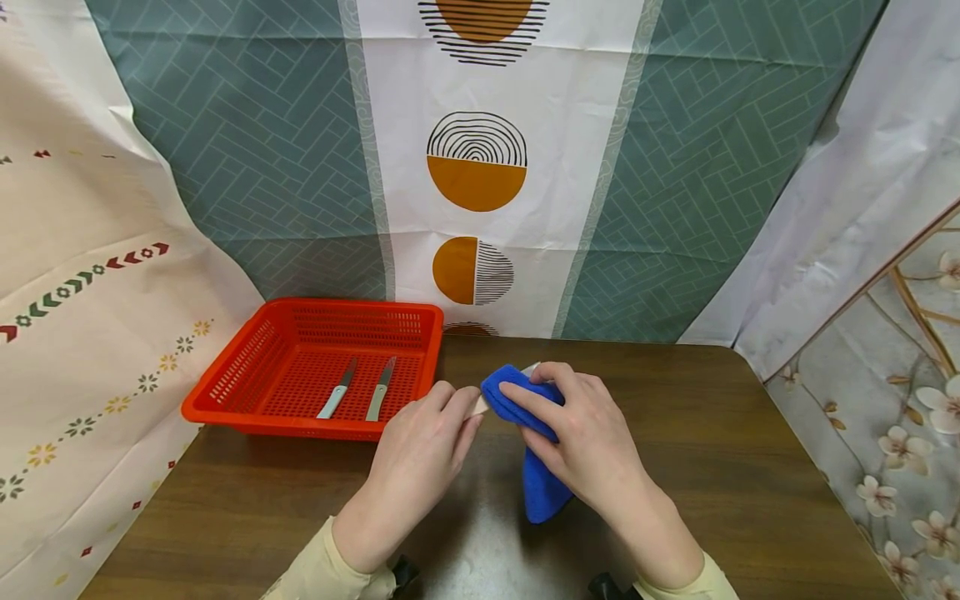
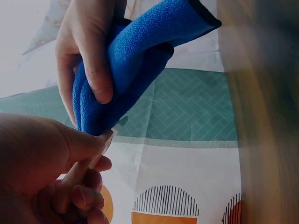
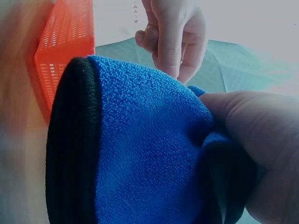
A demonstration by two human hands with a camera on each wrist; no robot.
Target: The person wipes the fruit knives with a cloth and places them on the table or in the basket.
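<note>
My left hand [image 1: 423, 446] grips the pale handle of a knife [image 1: 479, 406], fingers curled round it in the left wrist view. A folded blue cloth [image 1: 546, 487] with a dark edge is wrapped about the blade, which is mostly hidden; a light tip shows past the cloth in the head view. My right hand [image 1: 588, 437] pinches the cloth between thumb and fingers, right beside the left fingertips. In the right wrist view the cloth [image 3: 145, 135] fills the middle and covers the blade.
On the left of the brown wooden table [image 1: 697, 467] stands a red perforated basket [image 1: 300, 426]. Two knives, one with a pale blue handle [image 1: 332, 402] and one with a greenish handle [image 1: 377, 402], lie inside it. Patterned curtains [image 1: 480, 275] hang behind the table.
</note>
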